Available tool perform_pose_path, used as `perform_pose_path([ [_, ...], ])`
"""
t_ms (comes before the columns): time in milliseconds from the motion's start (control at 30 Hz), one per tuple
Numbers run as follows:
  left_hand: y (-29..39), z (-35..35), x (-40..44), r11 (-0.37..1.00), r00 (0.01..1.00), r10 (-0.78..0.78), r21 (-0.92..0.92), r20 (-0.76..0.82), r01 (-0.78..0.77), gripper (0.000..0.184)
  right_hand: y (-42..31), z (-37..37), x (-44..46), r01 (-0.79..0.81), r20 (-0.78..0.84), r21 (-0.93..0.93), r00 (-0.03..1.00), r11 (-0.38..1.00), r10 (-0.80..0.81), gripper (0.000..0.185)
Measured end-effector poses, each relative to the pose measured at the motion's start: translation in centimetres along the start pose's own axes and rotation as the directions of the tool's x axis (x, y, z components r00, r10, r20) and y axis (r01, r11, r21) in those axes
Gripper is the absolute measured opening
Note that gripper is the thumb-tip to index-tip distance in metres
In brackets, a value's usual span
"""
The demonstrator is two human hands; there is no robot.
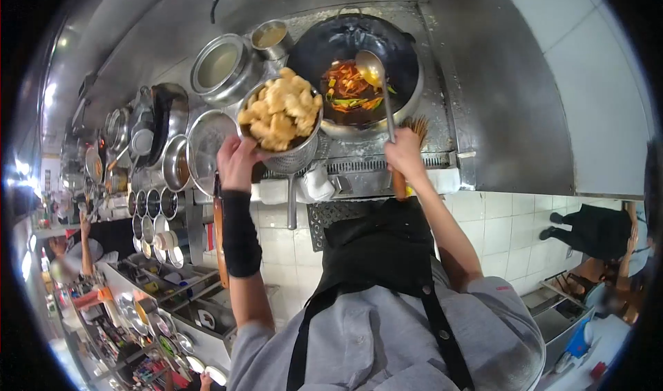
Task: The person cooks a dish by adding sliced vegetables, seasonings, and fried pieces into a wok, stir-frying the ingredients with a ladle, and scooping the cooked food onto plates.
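Note:
My left hand [238,161] is closed on the rim of a perforated metal strainer [293,157], whose handle points down towards me. Golden fried pieces [282,111] are heaped high in it, just left of the wok. In my right hand [406,155] is the shaft of a metal ladle [371,66], with a wooden end below my fist. The ladle's bowl is over the dark wok [318,45], beside orange and green vegetable strips [345,87] in reddish-brown sauce. The far side of the strainer's inside is hidden by the heap.
A lidless pot [217,66] and a small metal container [271,39] stand behind the strainer. A bamboo brush [418,128] is near my right hand. Metal bowls [175,163] and pans line the left. Other people work at far left and far right.

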State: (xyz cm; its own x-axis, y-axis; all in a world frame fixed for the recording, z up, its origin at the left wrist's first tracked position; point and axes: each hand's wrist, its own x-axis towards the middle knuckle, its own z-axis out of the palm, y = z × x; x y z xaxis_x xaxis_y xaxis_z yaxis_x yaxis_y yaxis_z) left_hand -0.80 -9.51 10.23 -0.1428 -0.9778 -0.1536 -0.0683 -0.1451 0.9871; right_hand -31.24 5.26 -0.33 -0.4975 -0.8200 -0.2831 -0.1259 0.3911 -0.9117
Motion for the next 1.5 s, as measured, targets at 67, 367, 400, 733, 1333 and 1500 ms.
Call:
perform_pose_path([
  [67,-2.4,2.7,5.5,0.996,0.998,-0.049,0.078,0.05,0.045,0.019,0.9,1.1,3.0,0.03,-0.006,0.033,1.0,0.999,-0.03,0.013],
  [367,-8.3,17.3,18.5,0.123,0.755,0.525,0.844,0.391,-0.523,0.033,0.0,-3.8,-3.2,0.092,-0.201,-0.103,0.973,0.99,-0.112,0.024],
  [400,-7.8,18.4,18.5,0.049,0.778,0.454,0.859,0.434,-0.509,0.031,-0.7,-4.8,-4.0,0.075,-0.232,-0.117,0.968,0.99,-0.1,0.027],
  [733,0.9,12.6,16.3,-0.127,0.549,0.691,0.827,0.47,-0.548,0.01,2.6,-5.1,-7.1,0.25,-0.318,-0.233,0.894,0.94,-0.316,0.043],
  [1333,-14.3,-45.3,-34.2,0.968,0.082,-0.116,-0.131,-0.99,-0.214,0.019,0.7,2.2,-0.7,-0.236,0.114,0.313,0.971,0.92,0.21,0.021],
  [1500,-30.7,-59.1,-48.4,0.894,-0.336,-0.407,-0.296,-0.849,-0.337,0.025,-2.7,5.5,-1.1,-0.25,0.134,0.217,0.965,0.944,0.225,0.033],
])
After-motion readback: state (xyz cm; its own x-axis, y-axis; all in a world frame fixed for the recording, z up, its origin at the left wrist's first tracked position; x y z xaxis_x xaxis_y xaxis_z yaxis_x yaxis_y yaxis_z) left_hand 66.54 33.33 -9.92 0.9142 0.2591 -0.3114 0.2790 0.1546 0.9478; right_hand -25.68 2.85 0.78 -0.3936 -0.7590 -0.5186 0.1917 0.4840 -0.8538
